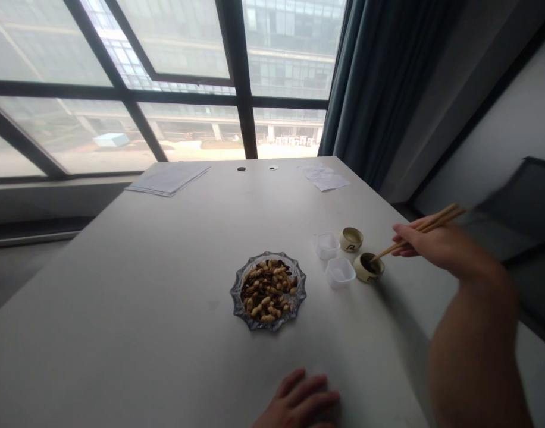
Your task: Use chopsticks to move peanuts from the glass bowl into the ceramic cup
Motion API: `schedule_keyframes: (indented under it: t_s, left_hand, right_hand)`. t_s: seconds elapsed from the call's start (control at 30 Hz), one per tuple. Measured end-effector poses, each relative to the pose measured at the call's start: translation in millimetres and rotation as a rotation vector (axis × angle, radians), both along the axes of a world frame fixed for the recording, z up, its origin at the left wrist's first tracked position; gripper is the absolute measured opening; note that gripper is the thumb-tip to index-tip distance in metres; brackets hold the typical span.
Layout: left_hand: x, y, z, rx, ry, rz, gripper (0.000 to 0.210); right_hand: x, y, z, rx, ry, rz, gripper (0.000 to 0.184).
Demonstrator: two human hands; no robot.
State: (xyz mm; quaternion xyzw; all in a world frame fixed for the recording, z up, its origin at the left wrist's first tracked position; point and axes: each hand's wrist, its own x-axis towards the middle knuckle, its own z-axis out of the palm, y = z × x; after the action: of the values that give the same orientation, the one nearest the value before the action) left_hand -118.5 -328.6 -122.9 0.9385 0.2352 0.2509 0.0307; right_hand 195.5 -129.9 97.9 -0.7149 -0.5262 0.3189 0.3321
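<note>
My right hand (426, 241) grips a pair of wooden chopsticks (433, 222), their tips down inside a small ceramic cup (369, 274) with dark contents. Whether the tips pinch anything is too small to tell. Just behind it stands a second ceramic cup (351, 242) with a dark mark on its side. To the left of the cups are two clear plastic containers, a nearer one (341, 274) and a farther one (326, 246). My left hand (299, 401) lies on the table with fingers spread, holding nothing. In front of it sits a scalloped glass dish (299, 297) of peanuts and dark seeds (268, 288).
The white table (134, 309) reaches to the window. Stacked papers (168, 179) lie at its far left and a creased sheet (325, 177) at its far right. Two round holes are set near the back edge. A dark chair (522, 202) stands at the right.
</note>
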Motion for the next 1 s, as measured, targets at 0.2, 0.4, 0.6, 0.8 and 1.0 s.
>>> schedule_keyframes:
  t_s: [0.2,0.4,0.6,0.8,1.0]
  left_hand:
    - [-0.6,0.6,0.1,0.013,0.005,0.000,0.018]
    - [-0.3,0.9,-1.1,0.015,-0.014,0.003,0.018]
    - [0.1,-0.5,0.3,0.024,-0.011,0.008,0.021]
    - [0.8,0.8,2.1,0.017,0.017,0.013,0.024]
    - [0.9,-0.2,1.4,-0.061,0.050,-0.006,0.023]
  right_hand:
    - [-18.5,22.0,-12.7,0.032,0.024,0.033,0.014]
    - [-15.7,20.1,-13.3,0.097,-0.009,0.001,0.014]
    - [-41.2,-18.7,9.5,0.307,-0.022,0.156,0.024]
    - [-111.4,-33.7,-1.4,0.226,-0.031,0.839,0.033]
    - [-137.9,-30.2,-28.5,0.153,-0.086,0.980,0.032]
